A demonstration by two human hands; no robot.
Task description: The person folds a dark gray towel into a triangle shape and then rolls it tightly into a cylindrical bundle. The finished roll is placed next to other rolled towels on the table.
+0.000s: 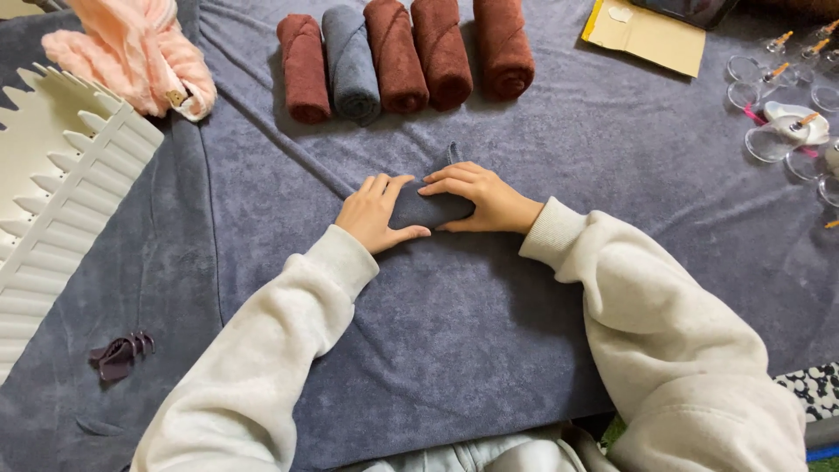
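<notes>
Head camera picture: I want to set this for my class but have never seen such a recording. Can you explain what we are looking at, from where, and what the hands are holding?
There is no machine here: one camera on a person's head looks down at their own two bare hands. The left hand and right hand press on a small grey rolled towel, one at each end, the fingers of the right hand curled over it. It lies on a large grey cloth. Farther off stands a row of five finished rolls, four dark red and one grey. At the left are a pink towel, a white ribbed rack and a dark hair clip; at the right, clear glass cups.
</notes>
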